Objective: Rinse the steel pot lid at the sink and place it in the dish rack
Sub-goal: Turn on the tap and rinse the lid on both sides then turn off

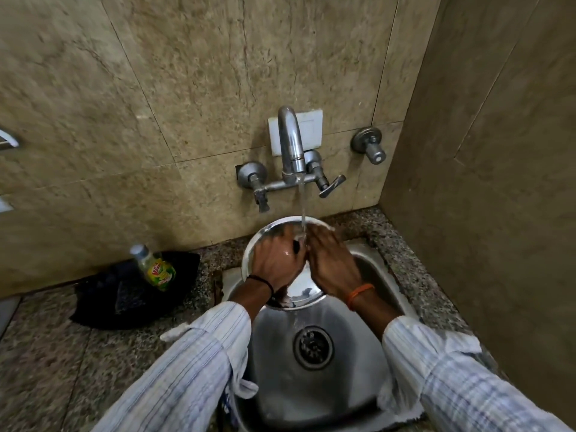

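Observation:
The round steel pot lid (304, 293) is held tilted over the steel sink (314, 385), under the tap's (291, 145) running water. My left hand (276, 260) grips the lid's dark knob at its middle. My right hand (330, 263) lies flat on the lid's right part, fingers reaching up to its top rim where the stream lands. No dish rack is in view.
A green dish-soap bottle (154, 266) stands on a black cloth (131, 294) on the granite counter (62, 353) to the left. Tiled walls close in behind and on the right. A second valve (369, 145) sticks out of the wall at right.

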